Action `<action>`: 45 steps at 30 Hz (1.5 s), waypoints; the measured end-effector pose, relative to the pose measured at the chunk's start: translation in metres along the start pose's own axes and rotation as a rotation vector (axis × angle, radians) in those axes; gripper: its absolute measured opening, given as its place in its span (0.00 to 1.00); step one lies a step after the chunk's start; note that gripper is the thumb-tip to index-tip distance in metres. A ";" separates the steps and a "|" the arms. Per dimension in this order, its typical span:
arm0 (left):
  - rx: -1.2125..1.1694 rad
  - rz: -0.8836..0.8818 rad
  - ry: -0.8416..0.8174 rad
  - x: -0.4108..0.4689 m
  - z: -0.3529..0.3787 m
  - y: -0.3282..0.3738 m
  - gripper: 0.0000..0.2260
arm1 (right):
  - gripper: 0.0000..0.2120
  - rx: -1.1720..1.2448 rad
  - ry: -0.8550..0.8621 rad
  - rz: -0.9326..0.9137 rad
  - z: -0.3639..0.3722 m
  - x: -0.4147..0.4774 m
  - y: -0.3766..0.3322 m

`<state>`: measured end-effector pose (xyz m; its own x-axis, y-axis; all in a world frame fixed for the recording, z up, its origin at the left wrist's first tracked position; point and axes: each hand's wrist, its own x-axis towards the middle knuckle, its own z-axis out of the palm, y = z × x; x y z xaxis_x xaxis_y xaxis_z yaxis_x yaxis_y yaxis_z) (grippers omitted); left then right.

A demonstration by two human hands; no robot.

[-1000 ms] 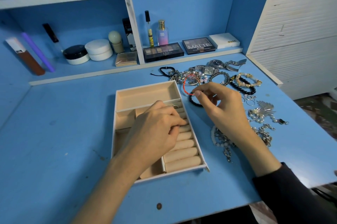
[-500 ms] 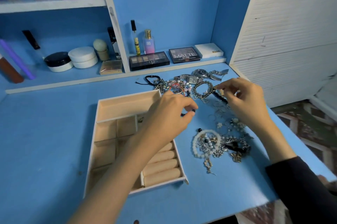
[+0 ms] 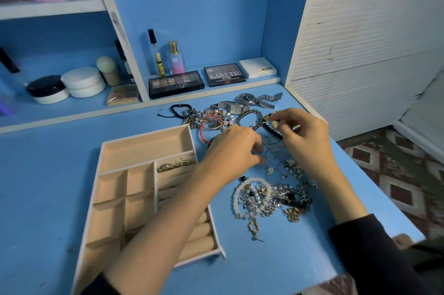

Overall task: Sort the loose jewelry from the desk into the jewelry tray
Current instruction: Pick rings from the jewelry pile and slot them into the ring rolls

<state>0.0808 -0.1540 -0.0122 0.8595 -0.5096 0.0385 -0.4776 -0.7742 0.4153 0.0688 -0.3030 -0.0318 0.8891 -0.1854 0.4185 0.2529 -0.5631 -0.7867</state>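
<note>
The beige jewelry tray point(image 3: 144, 137) lies on the blue desk point(image 3: 48, 186), and my left forearm crosses over its ring rolls. A few rings point(image 3: 173, 165) sit in its top roll slot. My left hand point(image 3: 235, 148) reaches right of the tray, its curled fingertips down among small silver hoops point(image 3: 271, 150); I cannot see whether it holds one. Just beyond, my right hand point(image 3: 305, 136) pinches a black bead bracelet point(image 3: 270, 127) between thumb and forefinger. A tangle of pearl and chain pieces point(image 3: 269, 198) lies nearer me. More bracelets point(image 3: 213, 118) and two watches point(image 3: 249, 98) lie at the back.
Behind the desk a shelf ledge carries two eyeshadow palettes point(image 3: 176, 84), a perfume bottle point(image 3: 176, 59), a white box point(image 3: 258, 67) and cream jars point(image 3: 83, 82). A white slatted panel point(image 3: 360, 42) stands at the right. The desk's right edge point(image 3: 374, 189) drops to a tiled floor.
My left hand left the tray and moved right over the loose jewelry to the silver hoops. My right hand moved from the red cord and black beads farther right to the bead bracelet.
</note>
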 end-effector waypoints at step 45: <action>-0.219 -0.089 0.193 -0.028 -0.013 -0.010 0.02 | 0.04 -0.294 -0.445 -0.042 -0.012 0.000 -0.025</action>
<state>0.0639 -0.1271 -0.0051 0.9250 -0.3461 0.1566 -0.3662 -0.7029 0.6098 0.0576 -0.2980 -0.0068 0.9724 0.1657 0.1642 0.2313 -0.7767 -0.5859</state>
